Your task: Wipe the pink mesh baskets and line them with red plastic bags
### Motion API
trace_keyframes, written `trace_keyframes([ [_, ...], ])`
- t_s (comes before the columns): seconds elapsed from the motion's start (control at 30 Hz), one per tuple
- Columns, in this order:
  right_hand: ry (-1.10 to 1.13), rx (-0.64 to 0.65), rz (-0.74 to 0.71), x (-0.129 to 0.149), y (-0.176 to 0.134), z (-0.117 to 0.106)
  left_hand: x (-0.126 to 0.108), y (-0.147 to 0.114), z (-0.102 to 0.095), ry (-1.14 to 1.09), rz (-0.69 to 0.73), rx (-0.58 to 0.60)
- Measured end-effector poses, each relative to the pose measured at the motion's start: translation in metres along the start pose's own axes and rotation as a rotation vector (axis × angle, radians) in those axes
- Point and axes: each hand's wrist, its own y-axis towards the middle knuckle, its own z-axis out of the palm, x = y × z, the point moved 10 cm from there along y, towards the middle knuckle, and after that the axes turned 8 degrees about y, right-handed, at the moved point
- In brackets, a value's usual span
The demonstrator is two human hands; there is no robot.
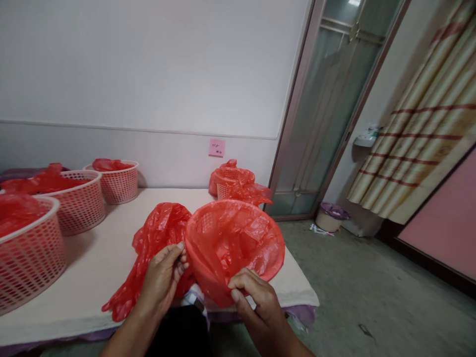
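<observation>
A basket (201,225) stands near the front of the white-topped surface, its lattice showing faintly through a thin red plastic bag (241,233). The bag lines the inside and folds out over the rim. My right hand (256,300) pinches the bag at the near rim. At the rim's left side, my left hand (163,272) has thumb and fingers closed together on the bag's edge. More crumpled red plastic (161,230) spreads to the left of the basket, partly behind my left hand; whether it is joined to the liner I cannot tell.
Several pink lattice baskets (121,183) with red plastic inside stand on the left. Another bagged basket (232,181) sits at the back, below a pink note (216,148). Right of the surface are grey floor (353,292), a lined bin (330,218) and a glass door (316,114).
</observation>
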Motion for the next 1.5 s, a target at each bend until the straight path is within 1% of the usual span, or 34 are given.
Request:
trace_keyframes([
  [0.1,0.010,0.012,0.011,0.000,0.000,0.002,-0.015,0.003,0.007,0.003,0.052,0.023],
  [0.17,0.024,0.009,0.030,-0.002,0.000,0.001,-0.015,0.006,0.008,0.040,0.055,0.031],
  [0.23,0.029,-0.007,0.037,-0.003,0.001,0.000,-0.005,0.008,0.009,0.101,0.023,0.048],
  [0.33,0.015,-0.017,0.033,-0.006,0.001,-0.001,0.018,0.008,0.009,0.211,-0.057,0.107],
  [0.43,0.007,-0.005,0.008,-0.006,0.000,0.002,0.033,0.005,0.012,0.298,-0.085,0.172],
  [0.53,-0.003,-0.005,-0.016,-0.004,0.000,0.002,0.036,0.003,0.014,0.383,-0.063,0.201],
  [0.63,-0.017,-0.018,-0.022,-0.003,0.000,0.001,0.033,0.003,0.016,0.453,-0.017,0.204],
  [0.8,-0.039,-0.026,-0.050,-0.001,-0.001,0.000,0.013,0.004,0.015,0.510,0.105,0.144],
  [0.9,-0.072,-0.021,-0.098,0.005,-0.001,0.001,-0.007,0.006,0.013,0.529,0.195,0.087],
  [0.97,-0.094,-0.017,-0.137,0.010,-0.001,0.003,-0.023,0.008,0.016,0.542,0.255,0.066],
  [1.07,-0.113,-0.016,-0.177,0.017,0.000,0.005,-0.048,0.008,0.027,0.562,0.374,0.048],
  [1.17,-0.126,-0.009,-0.194,0.018,-0.001,0.007,-0.068,-0.001,0.044,0.576,0.505,0.038],
  [1.2,-0.130,-0.003,-0.203,0.018,-0.001,0.008,-0.072,-0.007,0.052,0.589,0.550,0.056],
  [1.27,-0.139,0.007,-0.226,0.018,-0.002,0.010,-0.077,-0.021,0.072,0.629,0.662,0.139],
  [1.4,-0.169,-0.014,-0.256,0.019,-0.003,0.013,-0.080,-0.063,0.115,0.706,0.911,0.412],
  [1.47,-0.173,-0.053,-0.285,0.021,-0.004,0.012,-0.076,-0.084,0.133,0.716,0.985,0.564],
  [1.5,-0.162,-0.093,-0.297,0.022,-0.004,0.008,-0.072,-0.094,0.140,0.713,1.011,0.637],
])
